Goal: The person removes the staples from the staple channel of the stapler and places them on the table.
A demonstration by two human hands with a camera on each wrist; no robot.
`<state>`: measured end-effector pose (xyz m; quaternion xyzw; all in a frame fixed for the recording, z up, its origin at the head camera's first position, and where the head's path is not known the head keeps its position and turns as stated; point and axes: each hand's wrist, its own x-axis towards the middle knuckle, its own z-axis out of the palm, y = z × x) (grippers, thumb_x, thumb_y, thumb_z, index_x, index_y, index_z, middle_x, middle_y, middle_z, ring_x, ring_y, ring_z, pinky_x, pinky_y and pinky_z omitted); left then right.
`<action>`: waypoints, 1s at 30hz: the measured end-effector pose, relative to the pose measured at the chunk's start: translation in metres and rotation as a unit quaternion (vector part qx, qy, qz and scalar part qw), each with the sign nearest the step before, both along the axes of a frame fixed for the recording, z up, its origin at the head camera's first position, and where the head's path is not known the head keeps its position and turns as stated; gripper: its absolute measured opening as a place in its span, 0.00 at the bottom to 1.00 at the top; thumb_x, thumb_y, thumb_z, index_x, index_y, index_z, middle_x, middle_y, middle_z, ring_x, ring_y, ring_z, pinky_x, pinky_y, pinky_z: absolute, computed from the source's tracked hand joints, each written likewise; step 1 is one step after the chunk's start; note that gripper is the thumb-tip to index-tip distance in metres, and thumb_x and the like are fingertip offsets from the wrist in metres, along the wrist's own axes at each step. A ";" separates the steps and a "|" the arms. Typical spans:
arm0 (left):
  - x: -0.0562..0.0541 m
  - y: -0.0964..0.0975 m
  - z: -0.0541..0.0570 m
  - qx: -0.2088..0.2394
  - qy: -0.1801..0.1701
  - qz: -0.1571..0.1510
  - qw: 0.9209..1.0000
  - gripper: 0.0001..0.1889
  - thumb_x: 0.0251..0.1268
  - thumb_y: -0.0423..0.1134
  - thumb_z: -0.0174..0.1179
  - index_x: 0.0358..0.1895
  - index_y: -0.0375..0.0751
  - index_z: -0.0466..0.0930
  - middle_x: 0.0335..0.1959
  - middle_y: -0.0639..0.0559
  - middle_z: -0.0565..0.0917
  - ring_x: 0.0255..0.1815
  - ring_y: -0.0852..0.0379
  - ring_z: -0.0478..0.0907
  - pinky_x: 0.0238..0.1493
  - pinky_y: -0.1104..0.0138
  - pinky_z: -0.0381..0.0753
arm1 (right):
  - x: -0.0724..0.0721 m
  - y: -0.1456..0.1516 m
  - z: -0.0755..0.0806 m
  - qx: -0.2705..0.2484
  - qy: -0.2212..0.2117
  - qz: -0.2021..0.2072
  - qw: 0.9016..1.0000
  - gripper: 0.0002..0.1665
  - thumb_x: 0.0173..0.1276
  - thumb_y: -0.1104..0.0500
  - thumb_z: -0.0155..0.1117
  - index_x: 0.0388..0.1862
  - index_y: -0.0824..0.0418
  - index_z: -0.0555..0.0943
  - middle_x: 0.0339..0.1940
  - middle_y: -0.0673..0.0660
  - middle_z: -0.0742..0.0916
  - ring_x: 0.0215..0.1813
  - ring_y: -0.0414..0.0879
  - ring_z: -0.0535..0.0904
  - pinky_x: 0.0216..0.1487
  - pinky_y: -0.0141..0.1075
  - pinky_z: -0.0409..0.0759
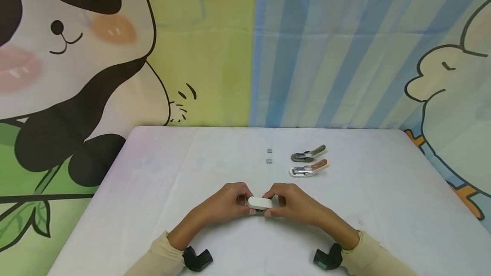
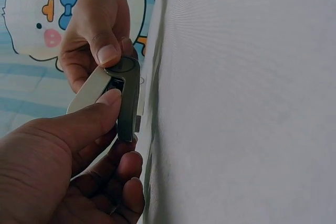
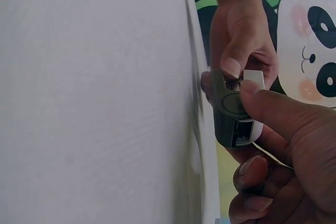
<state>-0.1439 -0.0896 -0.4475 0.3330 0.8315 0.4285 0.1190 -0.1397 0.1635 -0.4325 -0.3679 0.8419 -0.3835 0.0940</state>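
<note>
Both hands hold one small stapler (image 1: 260, 202) over the front middle of the table. It has a white part and a dark grey-green part (image 2: 128, 111), which spread apart in a V in the left wrist view. My left hand (image 1: 230, 201) pinches one end between thumb and fingers. The other end is gripped by my right hand (image 1: 293, 201), its thumb on the dark part near the round mark (image 3: 233, 103). Some metal shows in the slot between the halves. Fingers hide much of the stapler in the head view.
Farther back on the white table (image 1: 215, 152) lie two small grey blocks (image 1: 270, 150), apart from each other. Right of them are a dark opened stapler (image 1: 303, 156) and a pink-and-white opened stapler (image 1: 303, 171). A printed cloth (image 1: 207, 54) hangs behind the table.
</note>
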 end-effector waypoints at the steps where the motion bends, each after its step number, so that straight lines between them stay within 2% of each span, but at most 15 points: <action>1: 0.000 0.000 -0.001 0.005 -0.004 0.000 1.000 0.08 0.56 0.35 0.71 0.37 0.48 0.82 0.29 0.61 0.77 0.29 0.64 0.73 0.32 0.69 0.75 | 0.000 0.000 -0.001 -0.004 -0.006 -0.001 1.000 0.17 0.60 0.52 0.74 0.47 0.51 0.83 0.33 0.41 0.80 0.23 0.34 0.69 0.24 0.29 0.70; 6: 0.001 -0.003 -0.008 0.011 -0.015 -0.004 1.000 0.09 0.56 0.35 0.72 0.36 0.49 0.81 0.30 0.61 0.77 0.31 0.63 0.73 0.34 0.69 0.75 | 0.001 0.000 -0.008 0.001 -0.045 0.009 0.999 0.18 0.61 0.49 0.73 0.49 0.48 0.81 0.30 0.46 0.80 0.22 0.33 0.68 0.23 0.28 0.70; 10: 0.002 -0.004 -0.011 0.002 -0.003 -0.012 1.000 0.10 0.55 0.35 0.73 0.36 0.50 0.80 0.32 0.63 0.76 0.33 0.62 0.73 0.36 0.70 0.74 | 0.003 -0.003 -0.012 0.005 -0.051 0.016 0.999 0.19 0.61 0.46 0.72 0.50 0.45 0.79 0.30 0.48 0.79 0.22 0.34 0.68 0.24 0.27 0.68; 13: 0.002 -0.004 -0.013 -0.001 0.001 -0.015 1.000 0.11 0.55 0.36 0.73 0.37 0.50 0.80 0.33 0.63 0.76 0.34 0.62 0.72 0.37 0.70 0.74 | 0.005 -0.008 -0.010 0.007 -0.025 0.013 1.000 0.20 0.61 0.45 0.71 0.51 0.45 0.80 0.37 0.43 0.81 0.28 0.37 0.72 0.30 0.28 0.71; 17: 0.001 -0.004 -0.013 -0.007 -0.002 -0.015 1.000 0.10 0.55 0.38 0.73 0.37 0.51 0.80 0.33 0.63 0.76 0.34 0.63 0.72 0.37 0.70 0.74 | 0.012 -0.019 -0.004 0.044 0.061 0.006 0.997 0.17 0.64 0.46 0.70 0.49 0.48 0.82 0.45 0.38 0.80 0.43 0.37 0.72 0.43 0.32 0.73; 21: -0.001 -0.001 -0.014 -0.010 0.013 -0.018 1.000 0.10 0.57 0.41 0.72 0.36 0.50 0.79 0.31 0.62 0.74 0.33 0.64 0.70 0.35 0.70 0.72 | 0.016 -0.029 0.004 0.056 0.126 -0.010 0.990 0.16 0.63 0.51 0.72 0.49 0.53 0.84 0.44 0.41 0.81 0.45 0.37 0.69 0.45 0.32 0.72; 30: -0.004 -0.004 -0.015 -0.014 0.019 -0.017 1.000 0.12 0.57 0.38 0.72 0.33 0.52 0.75 0.29 0.60 0.73 0.31 0.63 0.69 0.33 0.69 0.71 | 0.014 -0.049 0.010 0.054 0.144 0.006 0.988 0.15 0.61 0.54 0.73 0.46 0.57 0.85 0.41 0.44 0.80 0.43 0.38 0.70 0.44 0.31 0.71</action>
